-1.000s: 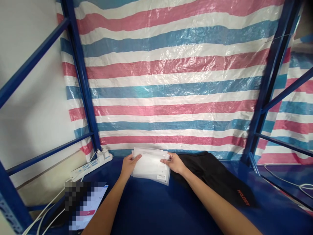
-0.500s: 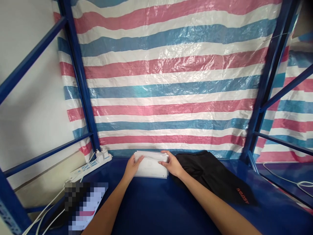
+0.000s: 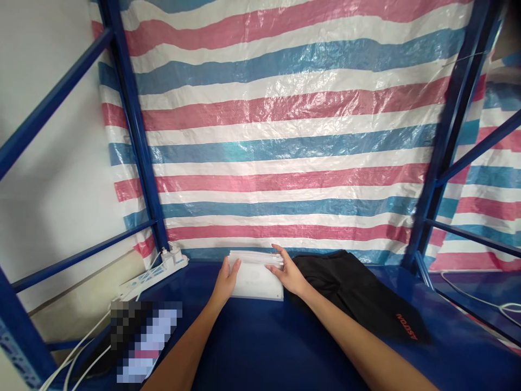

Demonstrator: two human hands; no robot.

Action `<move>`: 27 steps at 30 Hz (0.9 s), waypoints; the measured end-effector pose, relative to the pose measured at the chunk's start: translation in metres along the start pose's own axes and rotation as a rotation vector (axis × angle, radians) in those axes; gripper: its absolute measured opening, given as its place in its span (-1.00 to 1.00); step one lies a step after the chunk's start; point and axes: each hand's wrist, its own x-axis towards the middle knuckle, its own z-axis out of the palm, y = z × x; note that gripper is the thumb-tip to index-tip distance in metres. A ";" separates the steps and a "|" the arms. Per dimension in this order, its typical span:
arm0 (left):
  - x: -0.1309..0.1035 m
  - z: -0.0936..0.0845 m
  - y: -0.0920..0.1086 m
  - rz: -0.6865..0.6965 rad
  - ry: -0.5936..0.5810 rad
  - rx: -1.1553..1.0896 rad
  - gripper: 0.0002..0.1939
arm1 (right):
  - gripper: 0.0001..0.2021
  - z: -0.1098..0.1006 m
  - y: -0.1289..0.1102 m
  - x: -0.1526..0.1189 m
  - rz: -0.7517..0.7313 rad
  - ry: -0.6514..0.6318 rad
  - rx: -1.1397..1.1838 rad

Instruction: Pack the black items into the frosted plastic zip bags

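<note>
White stack (image 3: pixel 255 282) has shifted slightly rightward, between 2 hands (image 3: pixel 224 279) (image 3: pixel 291 277).

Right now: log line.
white stack: between hands | left hand: its left edge | right hand: its right edge | black cloth: to right

The place looks like a makeshift indoor nook, whether dormitory or storeroom being unclear: a blue metal frame (image 3: pixel 133 119) with bars, striped plastic sheeting (image 3: pixel 285 136) as backdrop, a white wall (image 3: pixel 36 60), and a power strip (image 3: pixel 151 279) with cables.
</note>
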 end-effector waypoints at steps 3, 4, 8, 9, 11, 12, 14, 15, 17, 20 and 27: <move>-0.003 -0.003 0.005 -0.033 -0.087 -0.098 -0.36 | -0.25 0.000 -0.003 -0.002 -0.028 -0.004 -0.031; -0.003 -0.004 0.005 -0.055 -0.102 -0.128 -0.35 | -0.25 0.000 -0.004 -0.002 -0.049 0.002 -0.043; 0.000 -0.004 0.004 -0.108 -0.071 -0.142 -0.39 | -0.51 -0.003 -0.011 -0.003 -0.183 0.001 -0.118; 0.001 -0.003 0.003 -0.110 -0.062 -0.137 -0.39 | -0.60 -0.003 -0.013 -0.003 -0.213 -0.002 -0.134; 0.002 -0.002 0.002 -0.114 -0.045 -0.129 -0.37 | -0.71 -0.005 -0.017 -0.003 -0.255 -0.001 -0.155; 0.002 -0.002 0.002 -0.116 -0.036 -0.125 -0.35 | -0.74 -0.005 -0.019 -0.003 -0.267 0.010 -0.159; 0.003 -0.002 0.002 -0.122 -0.020 -0.120 -0.31 | -0.79 -0.006 -0.021 -0.003 -0.268 0.046 -0.167; 0.003 -0.002 0.002 -0.126 -0.015 -0.120 -0.29 | -0.81 -0.006 -0.021 -0.003 -0.260 0.062 -0.172; 0.003 -0.003 0.003 -0.134 -0.012 -0.124 -0.25 | -0.81 -0.007 -0.022 -0.003 -0.246 0.090 -0.178; 0.003 -0.003 0.004 -0.148 -0.019 -0.137 -0.24 | -0.78 -0.007 -0.024 -0.003 -0.247 0.097 -0.182; 0.003 -0.004 0.003 -0.166 -0.046 -0.198 -0.35 | -0.81 -0.009 -0.032 -0.005 -0.295 0.081 -0.202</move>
